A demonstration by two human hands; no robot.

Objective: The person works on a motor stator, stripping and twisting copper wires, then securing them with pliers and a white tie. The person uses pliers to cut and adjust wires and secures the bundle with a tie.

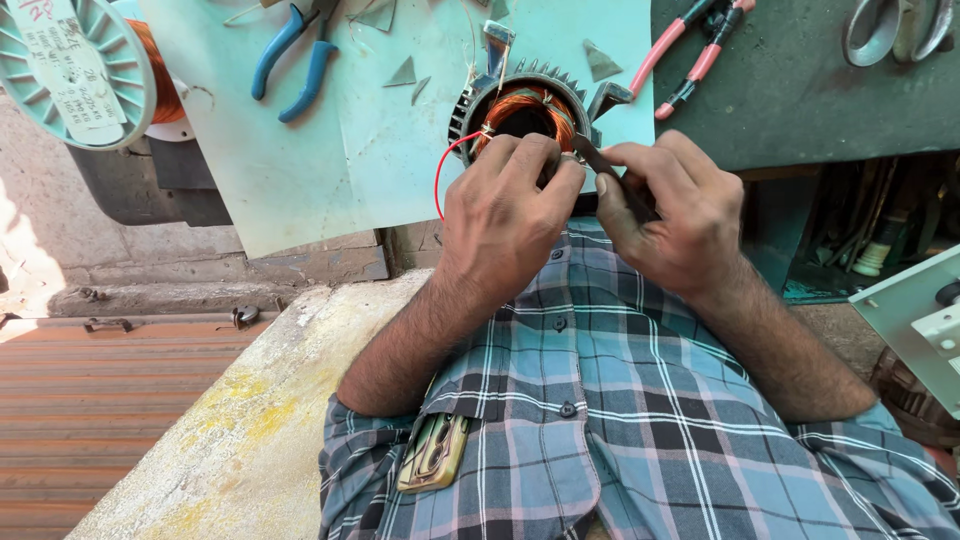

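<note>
Left hand [510, 205] curled, fingertips pressed on the copper winding of the motor stator [525, 110], which sits just beyond both hands on the counter [330, 150], bore facing up. Red wire [440, 175] loops out just left of this hand. Right hand [670, 215] closed, pinching a thin dark strip [605, 165] angled toward the stator rim. Both hands equally near.

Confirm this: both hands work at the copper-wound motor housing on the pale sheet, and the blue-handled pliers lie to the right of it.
Not quite. In the head view the blue-handled pliers lie to the left of the motor housing; the pair on the right has red handles. The rest holds: left hand and right hand work at the housing on the pale sheet.
</note>
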